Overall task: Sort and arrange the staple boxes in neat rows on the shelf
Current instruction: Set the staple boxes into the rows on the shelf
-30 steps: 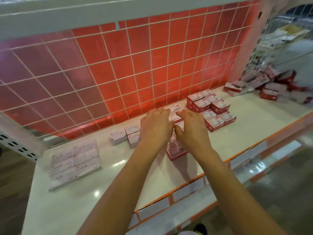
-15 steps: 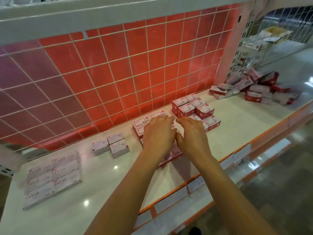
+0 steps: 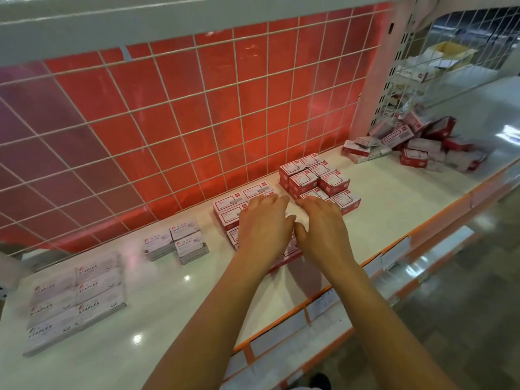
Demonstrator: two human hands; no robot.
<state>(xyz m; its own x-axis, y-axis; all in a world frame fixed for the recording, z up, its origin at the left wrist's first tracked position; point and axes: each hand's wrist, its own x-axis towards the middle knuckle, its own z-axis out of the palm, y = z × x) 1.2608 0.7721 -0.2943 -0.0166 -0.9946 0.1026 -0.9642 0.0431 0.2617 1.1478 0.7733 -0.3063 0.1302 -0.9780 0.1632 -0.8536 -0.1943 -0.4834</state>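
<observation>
- Left hand (image 3: 264,229) and right hand (image 3: 323,232) are laid flat, fingers loose, on red-and-white cardboard staple boxes (image 3: 230,202).
- Jumbled box heap (image 3: 416,147) is piled at the white laminate shelf's (image 3: 168,305) right end.

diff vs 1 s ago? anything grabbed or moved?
The left hand slid slightly right across the middle block of red-and-white boxes, uncovering its left boxes; the right hand barely shifted. Both rest flat on it; nothing picked up or let go. Unmoved: stacked boxes, paper clip boxes, grey staples boxes, loose pile.
</observation>
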